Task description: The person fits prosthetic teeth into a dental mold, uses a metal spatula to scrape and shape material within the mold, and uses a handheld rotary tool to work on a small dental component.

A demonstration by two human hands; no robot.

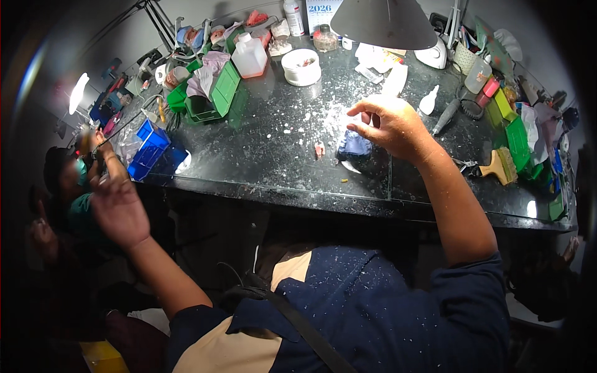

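Note:
My right hand hovers over the worktable, its fingers loosely curled and the thumb apart from the forefinger. Nothing shows between them. Just below it on the table sits a dark blue block, partly covered by the hand. Left of that block lies a small pink and white piece, which looks like a dental part. A thin white curved piece and a yellow bit lie nearer the front edge. My left hand is raised off the table at the left, somewhat blurred, with fingers loosely extended and nothing visible in them.
A blue bin and a green bin stand at the left. Farther back are a plastic bottle, a white bowl and a lamp shade. A brush and a handpiece lie right. Another person works at far left.

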